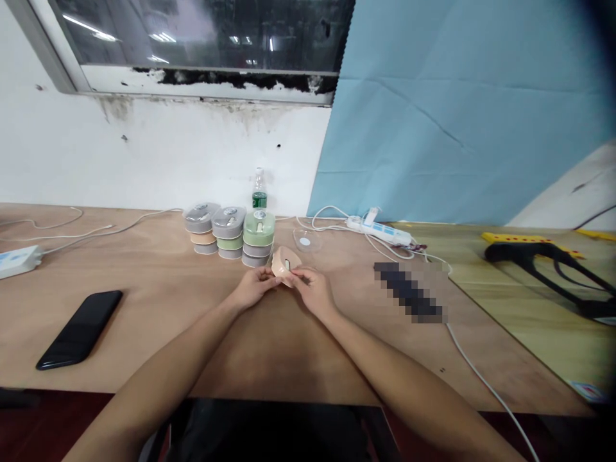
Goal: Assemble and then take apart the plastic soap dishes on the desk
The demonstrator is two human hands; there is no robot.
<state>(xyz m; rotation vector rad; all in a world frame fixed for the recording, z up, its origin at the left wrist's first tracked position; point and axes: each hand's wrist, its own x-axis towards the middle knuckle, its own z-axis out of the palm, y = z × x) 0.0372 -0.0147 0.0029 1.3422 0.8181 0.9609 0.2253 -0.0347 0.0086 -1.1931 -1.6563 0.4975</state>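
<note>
Both my hands hold a small peach-coloured container (285, 264) tilted up just above the wooden table (269, 346). My left hand (253, 287) pinches its left edge and my right hand (312, 289) grips its right side, fingers closed. Just behind stand three short stacks of similar lidded containers: a grey-topped stack (201, 227), another grey-topped stack (229, 231) and a green-topped stack (258, 237). A clear lid (307, 241) lies on the table to the right of the stacks.
A black phone (79, 328) lies at the left. A white power strip (379, 230) with cables sits at the back right, another (17, 260) at the far left. A green-labelled bottle (259, 190) stands by the wall. A yellow and black tool (539, 251) rests at the far right.
</note>
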